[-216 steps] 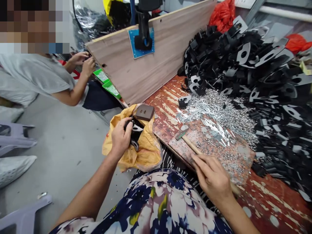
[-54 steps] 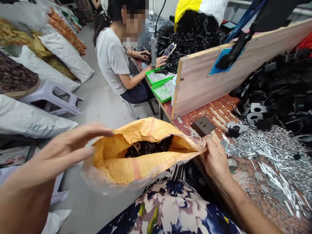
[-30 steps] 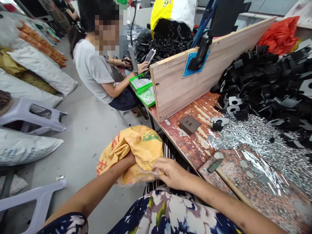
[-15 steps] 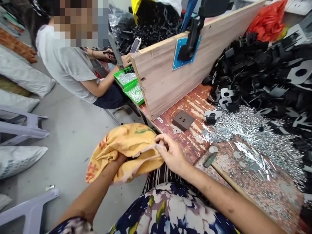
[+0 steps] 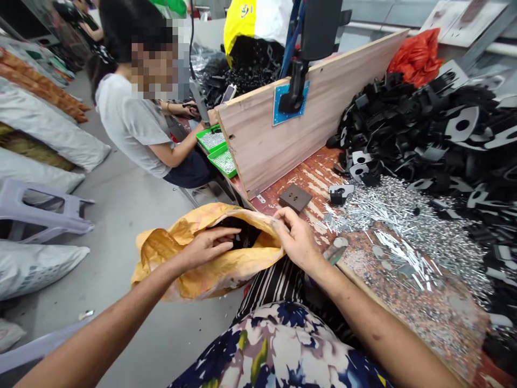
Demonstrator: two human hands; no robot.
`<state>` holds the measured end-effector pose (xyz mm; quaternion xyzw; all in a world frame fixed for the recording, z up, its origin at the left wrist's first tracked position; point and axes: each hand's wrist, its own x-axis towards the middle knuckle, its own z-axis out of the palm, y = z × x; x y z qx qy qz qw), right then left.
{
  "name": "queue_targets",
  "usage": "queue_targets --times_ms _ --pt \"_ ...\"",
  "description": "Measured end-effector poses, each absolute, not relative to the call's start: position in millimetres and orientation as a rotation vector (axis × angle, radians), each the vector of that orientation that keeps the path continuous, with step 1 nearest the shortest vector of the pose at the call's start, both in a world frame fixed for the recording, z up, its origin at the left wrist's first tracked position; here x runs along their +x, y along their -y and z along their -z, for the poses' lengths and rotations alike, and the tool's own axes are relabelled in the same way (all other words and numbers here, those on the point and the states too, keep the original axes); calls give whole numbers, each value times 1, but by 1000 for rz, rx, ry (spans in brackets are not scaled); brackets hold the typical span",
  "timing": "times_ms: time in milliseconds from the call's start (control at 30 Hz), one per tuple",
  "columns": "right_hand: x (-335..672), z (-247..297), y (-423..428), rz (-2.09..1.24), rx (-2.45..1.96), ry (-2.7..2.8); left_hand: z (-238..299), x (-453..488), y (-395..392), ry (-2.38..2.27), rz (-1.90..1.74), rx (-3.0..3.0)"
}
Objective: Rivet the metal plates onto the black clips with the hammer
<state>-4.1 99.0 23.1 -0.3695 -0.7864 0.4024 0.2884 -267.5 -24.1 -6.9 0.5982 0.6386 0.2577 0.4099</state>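
A yellow woven sack (image 5: 238, 272) lies with its mouth spread wide beside my lap, and dark parts (image 5: 246, 237) show inside. On the right end of its rim, my right hand (image 5: 297, 237) pinches the fabric between thumb and fingers. My left hand (image 5: 208, 247) is over the sack's mouth, fingers stretched and thumb apart, the tips close to the dark parts. Whether the fingertips touch them I cannot tell. Right of the sack, a brown block with two holes (image 5: 295, 198) rests on the worn red table (image 5: 315, 172).
Metal pins (image 5: 407, 215) lie heaped on the table before a large pile of black parts (image 5: 436, 124). A hammer (image 5: 336, 251) lies near my right forearm. Beyond a wooden board (image 5: 278, 129), a person in a white shirt (image 5: 129, 124) sits by green trays (image 5: 223, 161). A plastic stool (image 5: 44, 205) stands left.
My left hand has come up out of the sack, and its fingers now show above the mouth. The sack's opening is wider. My right hand still grips the rim. The view has shifted.
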Motion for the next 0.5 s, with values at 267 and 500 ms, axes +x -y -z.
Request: queue_targets --times_ms 267,500 --pt "7 -12 -116 -551 -1253 2613 -3 -182 -56 -2012 -445 2208" --pt "21 -21 -173 -207 -1309 2634 2 -175 -98 -2284 -54 1980"
